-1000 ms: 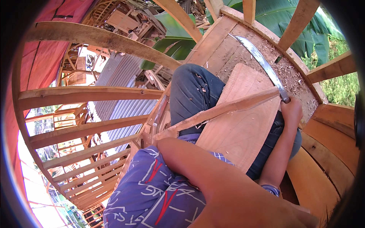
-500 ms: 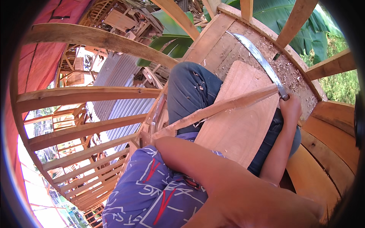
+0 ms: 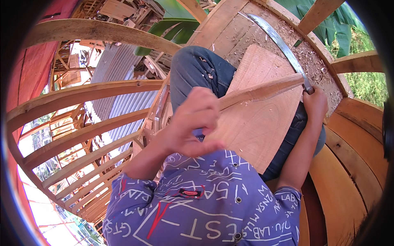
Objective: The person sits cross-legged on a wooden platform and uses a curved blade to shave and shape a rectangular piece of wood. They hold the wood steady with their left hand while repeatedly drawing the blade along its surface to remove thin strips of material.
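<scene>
My right hand [image 3: 315, 102] is closed round the grip of a long curved machete [image 3: 277, 39], whose blade points away and to the left. My left hand [image 3: 195, 119] is raised in front of my left knee, thumb apart from loosely bent fingers, with nothing seen in it. Behind it runs a tapered wooden stick [image 3: 260, 89], its near end hidden by this hand. The far end of the stick meets the blade close to the grip. A wide pale board [image 3: 258, 127] lies slanted across my lap, under the stick.
Wood shavings [image 3: 316, 61] litter the planks [image 3: 221, 24] beyond my knees. Curved wooden ribs [image 3: 94, 92] rise on the left, with corrugated metal sheets [image 3: 123, 98] below them. On the right is a wall of bent planks [image 3: 349, 180]. Large green leaves [image 3: 328, 24] hang beyond the far rim.
My left arm has swung from across my chest to the left, bringing that hand up into view. The right hand still holds the machete, and the stick's far end stays beside the blade.
</scene>
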Tool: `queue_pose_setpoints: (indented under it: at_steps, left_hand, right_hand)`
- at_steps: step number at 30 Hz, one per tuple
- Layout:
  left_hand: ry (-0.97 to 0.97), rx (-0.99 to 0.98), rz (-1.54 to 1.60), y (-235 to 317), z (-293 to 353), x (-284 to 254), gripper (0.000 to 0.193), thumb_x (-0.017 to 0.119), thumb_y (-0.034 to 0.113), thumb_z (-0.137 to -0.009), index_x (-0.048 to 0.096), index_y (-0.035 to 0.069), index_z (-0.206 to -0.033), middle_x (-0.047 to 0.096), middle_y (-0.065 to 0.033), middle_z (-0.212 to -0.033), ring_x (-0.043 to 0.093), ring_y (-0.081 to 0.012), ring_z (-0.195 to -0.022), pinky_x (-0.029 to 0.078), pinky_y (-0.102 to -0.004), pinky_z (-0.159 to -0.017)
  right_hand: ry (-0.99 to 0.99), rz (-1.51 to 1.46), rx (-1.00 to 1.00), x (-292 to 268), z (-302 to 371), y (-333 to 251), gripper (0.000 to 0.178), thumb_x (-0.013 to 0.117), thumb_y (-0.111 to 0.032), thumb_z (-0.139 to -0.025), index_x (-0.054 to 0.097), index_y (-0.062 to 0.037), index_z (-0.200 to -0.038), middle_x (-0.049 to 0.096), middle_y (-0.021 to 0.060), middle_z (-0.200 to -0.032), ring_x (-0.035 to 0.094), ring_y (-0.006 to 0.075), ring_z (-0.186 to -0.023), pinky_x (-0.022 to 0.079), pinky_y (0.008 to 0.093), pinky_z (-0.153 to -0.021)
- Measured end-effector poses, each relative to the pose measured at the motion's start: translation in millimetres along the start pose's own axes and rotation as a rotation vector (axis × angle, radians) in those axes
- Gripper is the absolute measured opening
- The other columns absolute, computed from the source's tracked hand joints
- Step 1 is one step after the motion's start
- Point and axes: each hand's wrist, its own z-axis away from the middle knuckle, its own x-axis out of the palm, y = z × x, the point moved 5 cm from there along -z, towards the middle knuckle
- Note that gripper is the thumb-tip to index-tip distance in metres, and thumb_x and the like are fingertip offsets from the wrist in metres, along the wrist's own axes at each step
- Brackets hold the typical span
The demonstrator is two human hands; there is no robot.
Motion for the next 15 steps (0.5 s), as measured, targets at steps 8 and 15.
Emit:
queue_pose_setpoints:
  at_steps: [8,15]
  left_hand:
    - [-0.049,-0.995,-0.557,-43.5,186.9,-9.9,0.066,0.068,0.013,-0.062,0.039,0.001,-0.120,0.047,-0.0195,-0.113,0.045,-0.0372,-0.112,0.035,-0.0447,-0.098]
    - [-0.002,-1.087,-0.485,-88.8,192.6,1.2,0.055,0.067,0.013,-0.065,0.041,0.004,-0.112,0.055,-0.0205,-0.097,0.055,-0.0399,-0.095,0.044,-0.0457,-0.083]
  right_hand:
    - [0.071,0.088,-0.007,3.9,3.4,-3.0,0.033,0.063,-0.031,-0.077,0.069,-0.0107,-0.102,0.069,0.0157,-0.088,0.065,0.0360,-0.087,0.050,0.0466,-0.075]
    - [0.169,0.050,0.062,-11.1,7.2,1.1,0.031,0.066,-0.035,-0.078,0.068,-0.0086,-0.093,0.068,0.0133,-0.079,0.065,0.0350,-0.080,0.049,0.0461,-0.072]
